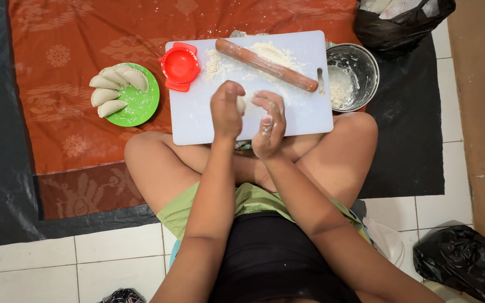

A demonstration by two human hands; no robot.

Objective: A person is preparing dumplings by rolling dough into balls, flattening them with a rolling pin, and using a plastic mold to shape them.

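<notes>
Small pale soft dough lump pressed between both hands above white rectangular plastic cutting board.

Left hand curled closed over dough; floured right hand cupped against it, fingers half spread. Likely risk: sticky dough tearing or dropping. Smooth brown wooden rolling pin lying across loose flour, apt to roll.

We see a white plastic cutting board dusted with flour. Across its top lies a brown wooden rolling pin; on its left corner sits a red plastic dumpling press. Left of the board, a round green plate carries four folded pale dumplings. Right of the board stands a floury steel bowl, with a black plastic bag just behind.
</notes>
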